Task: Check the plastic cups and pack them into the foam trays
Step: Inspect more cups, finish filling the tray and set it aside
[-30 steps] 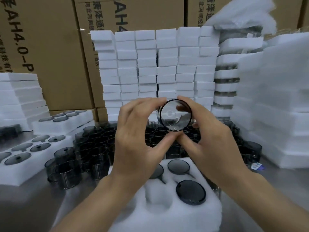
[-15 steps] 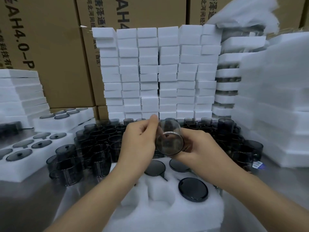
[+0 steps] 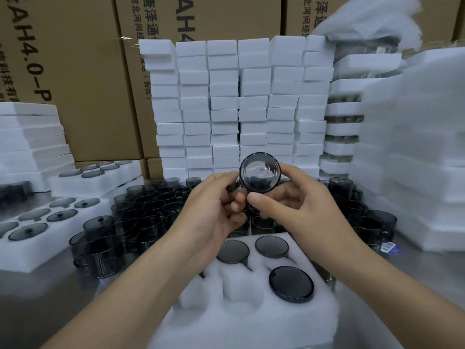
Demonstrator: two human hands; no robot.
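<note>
Both hands are up over the near tray (image 3: pixel 251 323). The cup (image 3: pixel 259 172) is raised between them, turned end-on so its round face looks straight at the camera, with the far foam stack (image 3: pixel 226 96) behind it. The left hand (image 3: pixel 211 210) curls its fingers onto the cup's left side. The right hand (image 3: pixel 302 205) pinches it, thumb under the rim, fingers behind. Below, three dark cups (image 3: pixel 291 283) sit in the tray's far and right pockets. Loose cups (image 3: pixel 151 205) crowd the table beyond, and filled trays (image 3: pixel 37 230) lie left.
</note>
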